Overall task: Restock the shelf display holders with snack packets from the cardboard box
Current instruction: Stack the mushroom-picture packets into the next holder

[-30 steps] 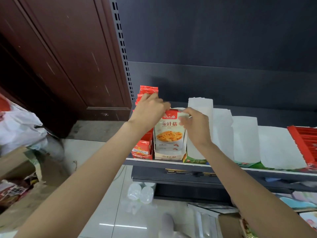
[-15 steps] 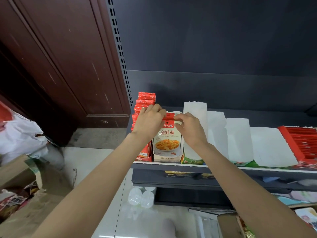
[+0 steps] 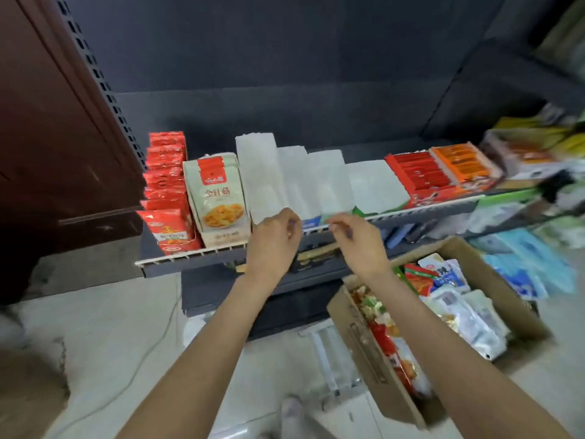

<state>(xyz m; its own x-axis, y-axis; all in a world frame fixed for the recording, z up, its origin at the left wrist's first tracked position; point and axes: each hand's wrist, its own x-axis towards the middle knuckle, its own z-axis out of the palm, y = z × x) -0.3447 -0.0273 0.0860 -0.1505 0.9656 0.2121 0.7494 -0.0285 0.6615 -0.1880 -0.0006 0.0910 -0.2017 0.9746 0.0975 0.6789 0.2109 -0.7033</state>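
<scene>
A row of white-and-red snack packets (image 3: 218,198) stands in a holder on the shelf (image 3: 190,256), next to a holder of red packets (image 3: 166,191). To their right stand several white display holders (image 3: 278,179) whose contents are hidden. My left hand (image 3: 273,245) and my right hand (image 3: 359,242) hang in front of the shelf edge with loosely curled fingers, holding nothing. The open cardboard box (image 3: 364,340) of mixed snack packets (image 3: 452,305) sits on the floor below my right arm.
Red and orange boxed snacks (image 3: 443,172) fill the shelf's right part, with blurred goods beyond. A dark wooden door (image 3: 47,137) stands at left. White tiled floor (image 3: 126,327) and a metal rack piece (image 3: 329,359) lie below.
Both hands let go of the white-and-red packet and drew back from the holder, down and to the right. My view swung right and down, bringing the box into sight.
</scene>
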